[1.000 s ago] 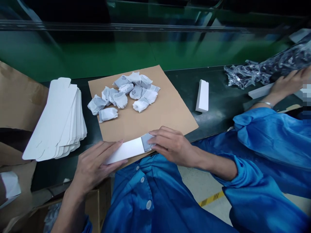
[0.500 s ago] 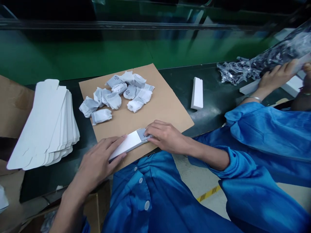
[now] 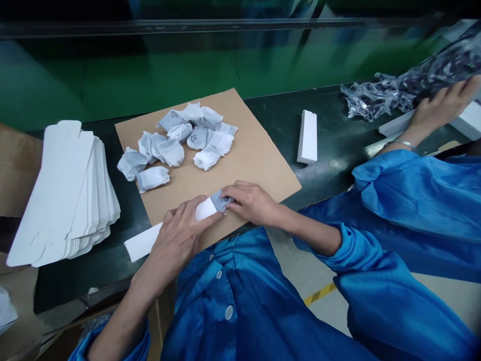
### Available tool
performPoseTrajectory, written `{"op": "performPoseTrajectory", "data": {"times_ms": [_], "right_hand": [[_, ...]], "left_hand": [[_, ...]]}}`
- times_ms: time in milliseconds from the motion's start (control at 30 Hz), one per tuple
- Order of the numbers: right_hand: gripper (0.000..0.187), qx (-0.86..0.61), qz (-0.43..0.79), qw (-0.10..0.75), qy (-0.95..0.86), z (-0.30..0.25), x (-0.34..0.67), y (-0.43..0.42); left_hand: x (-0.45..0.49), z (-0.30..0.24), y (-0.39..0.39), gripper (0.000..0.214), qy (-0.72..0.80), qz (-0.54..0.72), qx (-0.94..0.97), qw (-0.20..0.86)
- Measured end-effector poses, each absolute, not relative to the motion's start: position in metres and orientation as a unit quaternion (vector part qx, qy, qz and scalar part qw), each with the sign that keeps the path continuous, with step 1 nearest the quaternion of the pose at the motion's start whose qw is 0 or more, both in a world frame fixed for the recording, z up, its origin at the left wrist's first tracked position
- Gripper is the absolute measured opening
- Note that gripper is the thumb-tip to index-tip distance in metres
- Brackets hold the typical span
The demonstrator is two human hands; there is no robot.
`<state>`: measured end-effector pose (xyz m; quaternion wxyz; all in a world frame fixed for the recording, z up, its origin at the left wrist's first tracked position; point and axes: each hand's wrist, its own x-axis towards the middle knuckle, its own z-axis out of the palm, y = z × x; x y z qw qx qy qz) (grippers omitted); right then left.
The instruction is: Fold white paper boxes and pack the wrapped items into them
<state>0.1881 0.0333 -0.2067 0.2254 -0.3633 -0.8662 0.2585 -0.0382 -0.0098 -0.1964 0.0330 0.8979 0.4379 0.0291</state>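
My left hand (image 3: 182,235) lies over a long white carton (image 3: 141,244) at the near edge of a brown cardboard sheet (image 3: 251,155), fingers closed round its middle. My right hand (image 3: 250,200) pinches a small grey-white wrapped packet (image 3: 220,200) at the carton's right end. The packet is partly inside the carton mouth. Several more wrapped packets (image 3: 176,143) lie heaped on the far part of the cardboard sheet.
A stack of flat white carton blanks (image 3: 63,190) lies at the left. A closed white carton (image 3: 308,136) stands on the dark belt to the right. A co-worker's hand (image 3: 438,108) in a blue sleeve handles crinkled plastic bags (image 3: 406,87) at far right.
My left hand slid right along the carton toward its open end, baring the carton's left end. My right hand kept pressing the packet in at the mouth.
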Motion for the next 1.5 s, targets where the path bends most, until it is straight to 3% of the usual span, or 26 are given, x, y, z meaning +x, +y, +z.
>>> {"op": "performPoseTrajectory", "data": {"times_ms": [67,133,267,400,533,700,867,933,1033,1100,1167,1233,1333,1433,1500], "right_hand": [[0.031,-0.349,0.288,0.231,-0.861,-0.206,0.18,0.019],[0.044,-0.354,0.391,0.271,-0.805,-0.205,0.173,0.007],[0.048,-0.413,0.533,0.36,-0.645,-0.2,0.166,-0.003],[0.056,-0.394,0.528,0.359,-0.661,-0.186,0.161,-0.002],[0.043,-0.466,0.438,0.403,-0.655,-0.17,0.154,0.011],[0.046,-0.44,0.452,0.381,-0.676,-0.138,0.205,0.061],[0.031,-0.492,0.293,0.238,-0.785,-0.122,0.324,0.164],[0.024,-0.448,0.256,0.247,-0.82,-0.129,0.354,0.206],[0.03,-0.318,0.016,0.352,-0.88,-0.135,0.354,0.224],[0.026,-0.337,-0.113,0.391,-0.849,-0.133,0.322,0.202],[0.022,-0.4,-0.142,0.355,-0.833,-0.133,0.272,0.164],[0.025,-0.391,-0.101,0.29,-0.868,-0.137,0.215,0.122],[0.027,-0.346,0.025,0.3,-0.889,-0.151,0.141,0.07],[0.032,-0.345,0.274,0.339,-0.831,-0.161,0.092,0.041],[0.051,-0.343,0.447,0.368,-0.739,-0.161,0.073,0.033]], "left_hand": [[-0.042,-0.199,-0.009,0.063,0.426,0.048,0.902,0.051],[-0.045,-0.201,-0.009,0.061,0.42,0.08,0.902,0.053],[-0.045,-0.201,-0.013,0.058,0.448,0.143,0.882,0.022],[-0.035,-0.197,-0.018,0.065,0.466,0.185,0.865,-0.034],[-0.002,-0.19,-0.018,0.074,0.482,0.259,0.833,-0.087],[0.034,-0.158,-0.019,0.071,0.482,0.324,0.813,-0.044],[-0.04,-0.141,-0.006,0.06,0.588,0.327,0.729,-0.12],[-0.093,-0.143,0.002,0.063,0.697,0.291,0.636,-0.158],[-0.155,-0.149,0.011,0.075,0.796,0.173,0.562,-0.145],[-0.173,-0.153,0.015,0.074,0.811,0.136,0.556,-0.123],[-0.176,-0.155,0.016,0.068,0.814,0.14,0.55,-0.122],[-0.172,-0.155,0.016,0.065,0.82,0.158,0.533,-0.135],[-0.167,-0.15,0.011,0.06,0.817,0.199,0.513,-0.172],[-0.151,-0.144,0.001,0.053,0.789,0.28,0.504,-0.212],[-0.128,-0.143,-0.01,0.05,0.77,0.366,0.498,-0.16]]}}
